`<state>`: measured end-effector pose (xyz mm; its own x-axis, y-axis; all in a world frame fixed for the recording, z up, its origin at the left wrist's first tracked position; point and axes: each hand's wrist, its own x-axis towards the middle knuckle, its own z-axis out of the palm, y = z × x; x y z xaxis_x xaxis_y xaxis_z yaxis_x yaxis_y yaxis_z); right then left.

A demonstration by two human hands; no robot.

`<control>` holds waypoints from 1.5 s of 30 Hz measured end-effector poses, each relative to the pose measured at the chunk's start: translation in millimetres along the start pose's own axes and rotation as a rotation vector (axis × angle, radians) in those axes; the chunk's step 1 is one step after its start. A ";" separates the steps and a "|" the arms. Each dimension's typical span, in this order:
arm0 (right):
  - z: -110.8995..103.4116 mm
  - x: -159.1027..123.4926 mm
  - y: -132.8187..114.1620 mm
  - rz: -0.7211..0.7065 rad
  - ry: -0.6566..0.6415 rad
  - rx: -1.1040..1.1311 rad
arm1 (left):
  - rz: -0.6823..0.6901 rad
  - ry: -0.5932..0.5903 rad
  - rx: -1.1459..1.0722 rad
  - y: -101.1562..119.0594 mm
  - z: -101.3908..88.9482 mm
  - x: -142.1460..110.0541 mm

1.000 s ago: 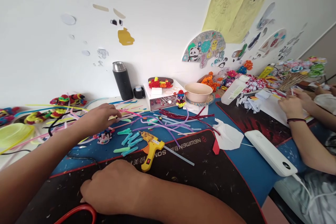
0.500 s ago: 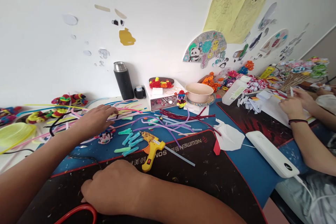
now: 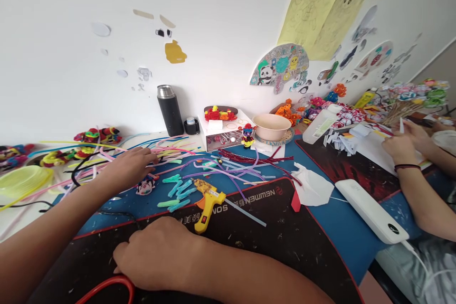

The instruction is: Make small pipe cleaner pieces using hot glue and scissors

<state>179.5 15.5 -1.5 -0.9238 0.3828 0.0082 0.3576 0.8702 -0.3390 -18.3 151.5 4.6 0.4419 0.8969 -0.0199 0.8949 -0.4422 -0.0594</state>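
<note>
The head view looks forward and down over the table (image 3: 351, 242).

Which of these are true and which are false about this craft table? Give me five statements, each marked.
1. A glue stick sticks out of the yellow glue gun. True.
2. The right hand grips the yellow glue gun. False: neither hand touches it.
3. The left hand is by the coloured strips. True.
4. The black flask lies on its side. False: the black flask stands upright.
5. The pale bowl opens upward. True.
</note>
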 end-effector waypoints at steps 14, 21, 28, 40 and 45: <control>-1.2 1.3 -1.0 0.004 -0.012 0.013 | -0.001 0.035 -0.058 -3.5 -8.3 -3.2; -2.4 0.0 -1.6 -0.004 -0.011 -0.002 | 0.006 -0.046 -0.062 0.9 -12.0 -4.8; -2.1 -0.6 -1.8 -0.009 -0.001 0.004 | -0.035 0.009 -0.134 -8.7 -6.0 -7.3; -0.5 -0.3 -1.7 -0.005 0.000 0.009 | -0.195 0.214 -0.204 -26.5 -36.4 -13.8; -0.2 -0.7 -1.8 -0.007 0.029 -0.002 | -0.291 0.304 -0.254 -17.9 -56.6 -21.6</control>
<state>179.6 13.6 -0.7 -0.9217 0.3861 0.0381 0.3519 0.8733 -0.3369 -40.4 139.6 62.6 0.1359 0.9570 0.2561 0.9541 -0.1961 0.2264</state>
